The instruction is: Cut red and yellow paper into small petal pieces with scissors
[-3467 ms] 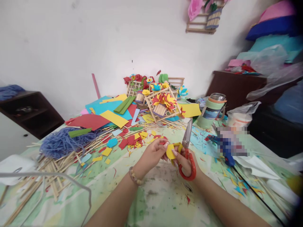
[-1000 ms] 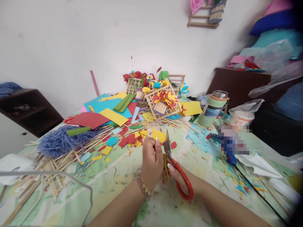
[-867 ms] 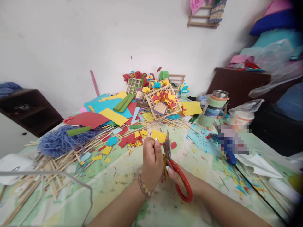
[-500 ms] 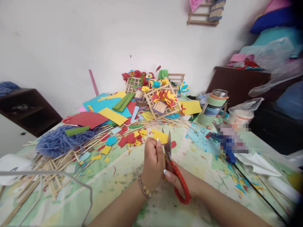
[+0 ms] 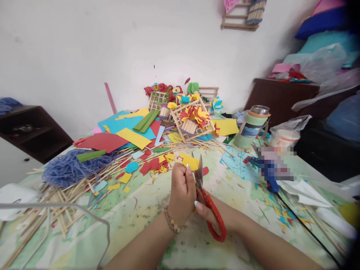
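- The left hand [image 5: 182, 191] has turned upright since a few seconds back; its back now faces the wearer, where before the fingers reached sideways to meet the other hand.
- The yellow paper piece [image 5: 190, 162] has come up out of the shared pinch of both hands and now stands above the left fingertips.
- The scissors [image 5: 209, 204] have swung round: the blades used to point up and away to the right, clear of the paper, and now lie against its right edge.
- The right hand [image 5: 208, 214] has dropped lower, towards the counter [image 5: 135, 213], its red handle loop with it.
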The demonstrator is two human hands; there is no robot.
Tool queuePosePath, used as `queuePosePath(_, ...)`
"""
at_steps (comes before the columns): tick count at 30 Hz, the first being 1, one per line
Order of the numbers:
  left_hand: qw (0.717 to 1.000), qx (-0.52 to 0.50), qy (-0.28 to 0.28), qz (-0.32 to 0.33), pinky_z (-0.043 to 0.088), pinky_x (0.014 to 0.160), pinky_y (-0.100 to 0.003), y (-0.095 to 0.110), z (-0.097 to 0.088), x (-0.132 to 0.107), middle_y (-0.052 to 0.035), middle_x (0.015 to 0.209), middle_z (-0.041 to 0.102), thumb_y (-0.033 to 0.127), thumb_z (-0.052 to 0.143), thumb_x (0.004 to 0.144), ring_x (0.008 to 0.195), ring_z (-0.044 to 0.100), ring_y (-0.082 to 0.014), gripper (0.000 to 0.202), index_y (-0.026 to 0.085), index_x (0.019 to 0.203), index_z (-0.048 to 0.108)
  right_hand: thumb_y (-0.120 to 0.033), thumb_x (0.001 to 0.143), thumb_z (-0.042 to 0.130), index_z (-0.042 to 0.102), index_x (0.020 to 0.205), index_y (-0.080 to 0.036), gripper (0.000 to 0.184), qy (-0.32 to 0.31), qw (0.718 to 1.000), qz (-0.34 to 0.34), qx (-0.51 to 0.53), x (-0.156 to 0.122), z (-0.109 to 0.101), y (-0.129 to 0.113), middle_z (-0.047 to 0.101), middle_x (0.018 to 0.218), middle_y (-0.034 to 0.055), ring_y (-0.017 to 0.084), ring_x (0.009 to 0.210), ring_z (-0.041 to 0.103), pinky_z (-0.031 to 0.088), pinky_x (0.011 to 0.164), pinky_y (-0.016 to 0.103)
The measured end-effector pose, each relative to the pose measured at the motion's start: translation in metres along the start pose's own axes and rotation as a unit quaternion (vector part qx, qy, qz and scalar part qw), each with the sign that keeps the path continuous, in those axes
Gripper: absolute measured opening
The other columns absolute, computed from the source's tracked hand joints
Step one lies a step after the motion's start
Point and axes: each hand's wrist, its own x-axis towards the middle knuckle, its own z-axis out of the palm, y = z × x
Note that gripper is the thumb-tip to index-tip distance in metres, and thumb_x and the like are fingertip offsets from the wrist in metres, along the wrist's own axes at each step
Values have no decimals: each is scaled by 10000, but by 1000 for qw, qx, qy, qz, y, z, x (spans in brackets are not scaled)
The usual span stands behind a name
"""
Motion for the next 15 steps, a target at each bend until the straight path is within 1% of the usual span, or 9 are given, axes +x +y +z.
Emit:
queuePosePath(4, 1000, 5, -8, 1, 364, 623, -308, 1, -1, 0, 9, 757, 464, 409, 387, 1100, 659, 419, -166, 343, 241, 803, 419, -760, 1003, 404, 518, 1463, -199, 734, 14, 1000, 0, 2, 2, 1, -3, 574, 1437, 179, 343, 1299, 565, 448, 1158, 524)
queuePosePath(6, 1000, 5, -13, -1, 369, 630, -307, 1, -1, 0, 10, 762, 467, 394, 386, 1102, 665, 425, -165, 332, 240, 810, 421, -755, 1009, 391, 557, 1406, -202, 701, 24, 1000, -7, 0, 4, 2, -5, 600, 1379, 165, 323, 1229, 593, 455, 1149, 507)
queuePosePath(8, 1000, 4, -15, 3, 374, 638, -305, 0, -1, 0, 12, 764, 464, 380, 383, 1104, 669, 428, -163, 327, 240, 811, 420, -755, 1017, 361, 581, 1340, -204, 676, 34, 999, -14, -3, 5, 3, -7, 633, 1272, 147, 294, 1120, 612, 486, 1105, 486)
queuePosePath(10, 1000, 7, -14, 11, 375, 640, -301, -1, -1, 1, 13, 762, 458, 365, 377, 1106, 673, 428, -162, 325, 239, 809, 417, -756, 1024, 325, 590, 1264, -204, 657, 46, 999, -12, -14, 5, 3, -6, 647, 1107, 116, 257, 957, 604, 541, 991, 454)
queuePosePath(12, 1000, 13, -10, 19, 379, 645, -295, -3, -1, 1, 14, 762, 453, 347, 375, 1108, 682, 430, -162, 319, 237, 812, 417, -759, 1026, 301, 581, 1197, -200, 648, 54, 998, -8, -29, 4, 3, -4, 616, 955, 77, 222, 811, 547, 566, 838, 407)
queuePosePath(14, 999, 18, -5, 28, 383, 650, -290, -4, -1, 2, 14, 764, 453, 329, 376, 1109, 689, 432, -161, 311, 236, 815, 419, -765, 1025, 286, 560, 1142, -198, 640, 59, 997, -9, -38, 3, 3, 0, 575, 881, 52, 202, 746, 488, 546, 730, 367)
queuePosePath(15, 999, 18, -4, 33, 384, 651, -288, -4, -1, 2, 15, 765, 454, 320, 379, 1108, 690, 433, -159, 308, 236, 815, 420, -766, 1025, 282, 548, 1122, -199, 634, 61, 997, -12, -40, 3, 2, 2, 566, 878, 49, 199, 745, 479, 536, 713, 358)
